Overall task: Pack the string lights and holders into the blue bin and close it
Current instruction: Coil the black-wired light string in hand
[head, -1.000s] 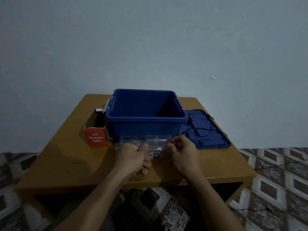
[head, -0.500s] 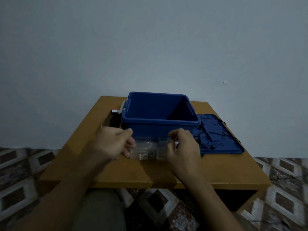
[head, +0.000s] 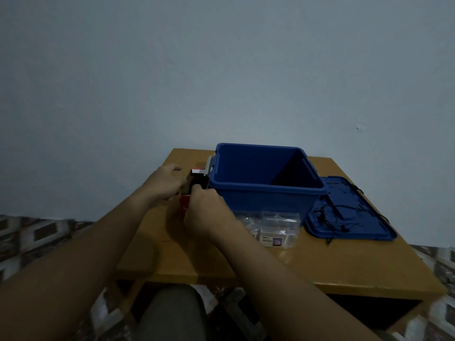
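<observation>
Wooden table (head: pixel 320 264) before a bare grey wall is my working place. My left hand (head: pixel 165 185) curls against the left side of the red box (head: pixel 184 202), and my right hand (head: pixel 208 211) grips its near edge with bent fingers. So both hands hold this box, which stands just left of the blue bin (head: pixel 258 201). The bin is open and, as far as I can see inside, nothing is in it yet. The clear holder packets (head: pixel 277 227) lie on the table just in front of the bin. The black string lights (head: pixel 332 209) lie loose on the blue lid (head: pixel 369 232), to the right of the bin. I judge the packing has hardly begun: the lights, the holders and the closing all remain.
</observation>
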Action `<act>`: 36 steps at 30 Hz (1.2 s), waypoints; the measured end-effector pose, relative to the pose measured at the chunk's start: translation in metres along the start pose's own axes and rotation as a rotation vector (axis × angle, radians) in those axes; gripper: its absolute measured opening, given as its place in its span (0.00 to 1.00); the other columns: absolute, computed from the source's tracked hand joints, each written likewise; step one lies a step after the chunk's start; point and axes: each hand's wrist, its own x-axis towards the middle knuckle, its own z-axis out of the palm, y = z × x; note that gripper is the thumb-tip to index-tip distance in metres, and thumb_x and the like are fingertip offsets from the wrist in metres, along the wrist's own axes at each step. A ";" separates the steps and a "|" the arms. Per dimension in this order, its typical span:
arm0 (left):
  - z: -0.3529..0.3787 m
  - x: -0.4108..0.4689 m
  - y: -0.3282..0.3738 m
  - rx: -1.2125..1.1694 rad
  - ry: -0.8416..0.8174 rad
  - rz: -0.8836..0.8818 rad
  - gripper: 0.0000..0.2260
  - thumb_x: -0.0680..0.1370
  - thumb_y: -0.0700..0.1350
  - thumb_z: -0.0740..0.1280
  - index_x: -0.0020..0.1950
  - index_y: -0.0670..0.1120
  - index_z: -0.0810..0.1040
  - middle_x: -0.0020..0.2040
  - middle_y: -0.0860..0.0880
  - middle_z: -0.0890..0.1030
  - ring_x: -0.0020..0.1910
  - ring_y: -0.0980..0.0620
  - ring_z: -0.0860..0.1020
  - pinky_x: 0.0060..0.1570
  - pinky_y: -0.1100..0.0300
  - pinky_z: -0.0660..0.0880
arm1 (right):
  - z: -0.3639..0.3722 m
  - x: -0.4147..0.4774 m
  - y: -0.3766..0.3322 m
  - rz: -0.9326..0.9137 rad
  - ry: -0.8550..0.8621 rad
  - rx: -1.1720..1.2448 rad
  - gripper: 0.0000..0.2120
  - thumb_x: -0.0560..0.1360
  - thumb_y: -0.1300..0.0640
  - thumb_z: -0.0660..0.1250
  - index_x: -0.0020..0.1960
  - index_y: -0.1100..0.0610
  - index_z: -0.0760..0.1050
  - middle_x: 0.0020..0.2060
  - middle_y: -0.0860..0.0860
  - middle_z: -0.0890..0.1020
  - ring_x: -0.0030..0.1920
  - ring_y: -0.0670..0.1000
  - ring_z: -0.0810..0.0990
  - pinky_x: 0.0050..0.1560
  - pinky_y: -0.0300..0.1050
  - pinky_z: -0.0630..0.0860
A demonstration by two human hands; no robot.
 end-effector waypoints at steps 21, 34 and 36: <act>-0.041 -0.083 -0.069 0.092 0.257 0.006 0.10 0.80 0.43 0.65 0.40 0.43 0.81 0.38 0.43 0.81 0.38 0.42 0.79 0.37 0.51 0.76 | 0.028 -0.058 0.018 -0.093 -0.079 -0.003 0.19 0.78 0.41 0.66 0.65 0.46 0.68 0.69 0.52 0.60 0.65 0.58 0.71 0.64 0.55 0.74; -0.024 -0.149 -0.055 0.100 0.275 -0.027 0.09 0.79 0.46 0.68 0.39 0.49 0.80 0.40 0.45 0.81 0.41 0.44 0.79 0.45 0.47 0.77 | 0.013 -0.105 0.052 -0.197 -0.081 0.231 0.15 0.76 0.44 0.70 0.57 0.39 0.67 0.59 0.40 0.70 0.60 0.44 0.71 0.61 0.51 0.76; -0.015 -0.154 -0.049 0.111 0.225 -0.005 0.10 0.80 0.43 0.65 0.40 0.53 0.80 0.42 0.48 0.80 0.42 0.47 0.77 0.42 0.52 0.72 | 0.007 -0.110 0.064 -0.133 -0.093 0.352 0.19 0.74 0.45 0.73 0.57 0.37 0.65 0.56 0.39 0.72 0.57 0.44 0.75 0.58 0.50 0.80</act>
